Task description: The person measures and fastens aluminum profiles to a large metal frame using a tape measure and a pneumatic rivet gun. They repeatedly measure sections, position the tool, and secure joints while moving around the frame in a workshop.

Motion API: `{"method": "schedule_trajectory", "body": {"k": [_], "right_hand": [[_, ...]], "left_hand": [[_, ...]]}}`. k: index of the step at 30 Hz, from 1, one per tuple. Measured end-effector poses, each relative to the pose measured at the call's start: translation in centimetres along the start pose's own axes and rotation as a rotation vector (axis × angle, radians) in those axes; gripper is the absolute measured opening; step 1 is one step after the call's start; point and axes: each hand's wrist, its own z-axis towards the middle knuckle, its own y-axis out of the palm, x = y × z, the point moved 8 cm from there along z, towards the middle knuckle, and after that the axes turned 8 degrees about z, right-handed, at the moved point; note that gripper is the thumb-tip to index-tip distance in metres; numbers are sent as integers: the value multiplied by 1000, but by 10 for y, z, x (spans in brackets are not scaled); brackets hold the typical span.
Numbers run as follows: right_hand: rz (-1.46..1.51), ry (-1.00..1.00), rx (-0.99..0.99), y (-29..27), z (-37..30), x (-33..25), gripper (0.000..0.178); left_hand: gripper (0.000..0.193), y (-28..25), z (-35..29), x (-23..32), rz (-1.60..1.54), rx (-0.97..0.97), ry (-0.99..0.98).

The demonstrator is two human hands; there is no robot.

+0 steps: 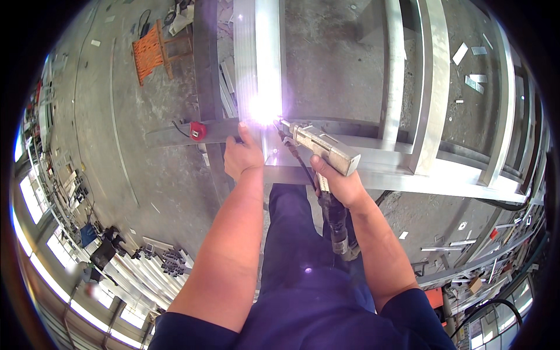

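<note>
My right hand (345, 185) is wrapped around the handle of a welding gun (326, 147), whose nozzle points up and left. A dazzling white-violet arc (265, 108) burns at the nozzle and hides the joint beneath it. My left hand (245, 156) is closed on the left side of a silver metal tube (268, 35), thumb pointing up along it just below the glare. Its fingers are partly hidden. The tube runs away from me and meets a crosswise silver rail (373, 178). A dark cable hangs from the gun beside my right hand.
More upright bars (429, 87) of the metal frame stand to the right. A red tape measure (198, 131) sits on a curved bar at left. Beyond it is an orange woven stool (150, 52). Offcuts (475, 84) litter the floor; stacked profiles (140, 277) lie lower left.
</note>
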Motion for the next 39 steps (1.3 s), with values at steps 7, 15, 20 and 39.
{"method": "schedule_trajectory", "body": {"k": [7, 15, 20, 39], "right_hand": [[40, 2, 10, 1, -3, 1, 24], [-47, 31, -1, -1, -7, 1, 26], [-82, 20, -20, 0, -11, -1, 25], [-160, -254, 166, -53, -74, -29, 37]], "left_hand": [[76, -4, -2, 3, -30, -64, -5], [77, -3, -3, 5, -20, -58, 5], [80, -4, -3, 6, -23, -42, 1], [84, -6, -3, 4, -45, -98, -33]]}}
